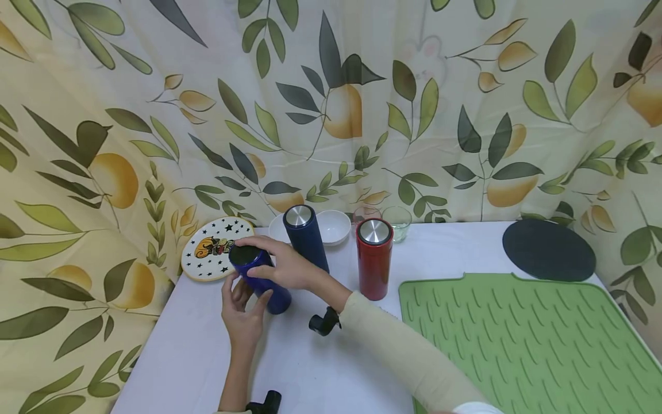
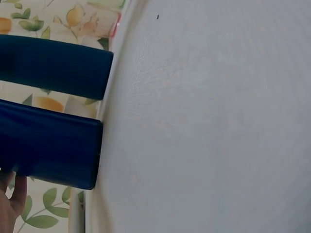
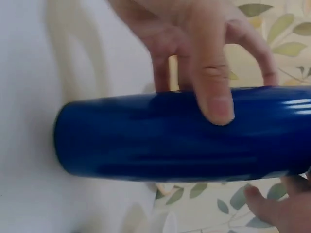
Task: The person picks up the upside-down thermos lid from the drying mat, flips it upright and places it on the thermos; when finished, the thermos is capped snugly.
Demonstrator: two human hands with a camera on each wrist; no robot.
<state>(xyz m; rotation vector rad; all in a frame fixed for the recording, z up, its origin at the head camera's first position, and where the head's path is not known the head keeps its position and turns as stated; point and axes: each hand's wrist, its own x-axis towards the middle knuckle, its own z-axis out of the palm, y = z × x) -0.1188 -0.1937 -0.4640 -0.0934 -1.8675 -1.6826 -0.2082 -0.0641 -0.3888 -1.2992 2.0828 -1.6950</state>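
Observation:
Both of my hands are on a shiny blue vacuum flask with a dark top, standing at the left of the table. My left hand grips its body from the near side, the thumb lying along the blue wall in the right wrist view. From the right, my right hand holds it near the top, fingers reaching over the lid and thumb lower on the side. Right behind stands a navy flask with a silver lid. A red flask is further right.
A round star-patterned plate leans at the back left. White bowls and a clear glass stand along the back edge. To the right lie a ridged green mat and a black oval pad. A patterned curtain hangs behind.

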